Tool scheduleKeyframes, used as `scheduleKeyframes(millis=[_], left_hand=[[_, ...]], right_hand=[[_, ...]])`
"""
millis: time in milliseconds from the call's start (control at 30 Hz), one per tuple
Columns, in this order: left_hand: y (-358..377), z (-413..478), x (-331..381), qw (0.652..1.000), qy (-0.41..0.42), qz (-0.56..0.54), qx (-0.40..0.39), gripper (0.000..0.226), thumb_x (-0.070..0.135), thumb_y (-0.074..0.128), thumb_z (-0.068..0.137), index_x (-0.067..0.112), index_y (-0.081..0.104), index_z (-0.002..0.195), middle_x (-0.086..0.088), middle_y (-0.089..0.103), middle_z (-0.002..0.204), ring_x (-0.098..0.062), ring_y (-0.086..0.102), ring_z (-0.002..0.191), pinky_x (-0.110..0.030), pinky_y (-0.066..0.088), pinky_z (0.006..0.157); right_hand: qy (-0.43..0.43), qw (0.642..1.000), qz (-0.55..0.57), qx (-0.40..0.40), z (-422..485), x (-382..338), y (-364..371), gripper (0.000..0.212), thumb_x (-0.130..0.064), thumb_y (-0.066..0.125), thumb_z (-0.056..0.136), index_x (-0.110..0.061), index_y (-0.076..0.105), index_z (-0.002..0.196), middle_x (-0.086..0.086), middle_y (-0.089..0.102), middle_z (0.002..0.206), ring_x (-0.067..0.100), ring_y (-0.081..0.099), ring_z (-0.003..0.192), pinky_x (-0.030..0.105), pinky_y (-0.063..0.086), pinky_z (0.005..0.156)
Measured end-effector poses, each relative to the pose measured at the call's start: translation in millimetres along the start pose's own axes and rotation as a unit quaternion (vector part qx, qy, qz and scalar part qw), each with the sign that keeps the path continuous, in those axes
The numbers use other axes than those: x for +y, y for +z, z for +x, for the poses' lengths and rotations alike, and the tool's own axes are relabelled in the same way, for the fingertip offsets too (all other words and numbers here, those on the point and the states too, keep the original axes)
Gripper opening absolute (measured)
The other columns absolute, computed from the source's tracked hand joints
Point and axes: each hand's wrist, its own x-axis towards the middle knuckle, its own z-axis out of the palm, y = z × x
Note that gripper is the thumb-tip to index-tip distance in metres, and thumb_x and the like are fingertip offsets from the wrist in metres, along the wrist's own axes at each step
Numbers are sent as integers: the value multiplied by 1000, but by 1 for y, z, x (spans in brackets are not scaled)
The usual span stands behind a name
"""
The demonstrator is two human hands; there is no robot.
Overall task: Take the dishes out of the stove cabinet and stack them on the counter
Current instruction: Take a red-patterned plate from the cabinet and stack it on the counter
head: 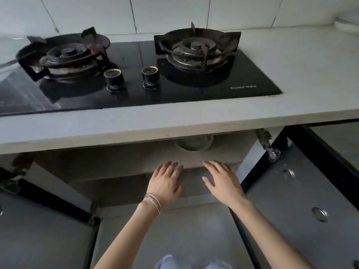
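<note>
The cabinet under the stove stands open, and a pale bowl or dish (192, 143) shows on its upper shelf, half hidden by the counter's front edge. My left hand (166, 181), with thin bracelets at the wrist, and my right hand (223, 181) both reach toward the shelf's front edge (192, 165), fingers spread and holding nothing. The hands are below and in front of the dish, apart from it. The grey counter (310, 70) runs along the top.
A black glass gas hob (136, 98) with two burners and two knobs fills the counter's left and middle. Cabinet doors swing open at the left (44, 235) and right (303, 200). A lower shelf lies beneath my hands. Bare counter lies to the right of the hob.
</note>
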Motion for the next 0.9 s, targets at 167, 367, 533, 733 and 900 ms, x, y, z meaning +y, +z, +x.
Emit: scheduleKeyframes(millis=[167, 367, 533, 733, 900], left_hand=[[78, 35, -22, 999, -16, -20, 25, 54, 45, 36, 82, 19, 55, 125, -5, 60, 125, -27, 54, 118, -43, 39, 100], [145, 76, -51, 998, -7, 5, 63, 57, 45, 35, 80, 17, 55, 125, -7, 60, 126, -30, 55, 117, -43, 43, 97], [172, 92, -71, 995, -9, 13, 94, 64, 50, 25, 82, 16, 50, 131, -8, 52, 135, -31, 45, 127, -44, 33, 105], [180, 94, -80, 992, -1, 41, 117, 57, 48, 31, 84, 18, 52, 127, -6, 59, 126, -29, 54, 118, -44, 40, 99], [182, 90, -84, 991, -5, 37, 130, 55, 48, 32, 85, 19, 53, 126, -6, 60, 125, -28, 54, 118, -45, 39, 99]], right_hand=[[25, 998, 6, 52, 23, 42, 75, 45, -33, 57, 89, -16, 52, 130, 4, 57, 129, 23, 52, 118, 44, 41, 101], [10, 994, 5, 110, 72, 80, 136, 44, -25, 63, 86, -15, 55, 128, 4, 58, 128, 26, 52, 116, 41, 41, 98], [-3, 991, -23, 132, 113, 93, 160, 45, -21, 63, 84, -19, 54, 128, 3, 53, 134, 25, 46, 124, 39, 38, 96], [0, 994, -24, 108, 143, 99, 177, 33, -28, 55, 90, -23, 59, 122, 1, 56, 130, 20, 38, 130, 35, 32, 101], [-14, 994, 2, 109, 146, 102, 184, 30, -24, 56, 90, -20, 62, 119, 4, 59, 125, 22, 45, 123, 37, 45, 90]])
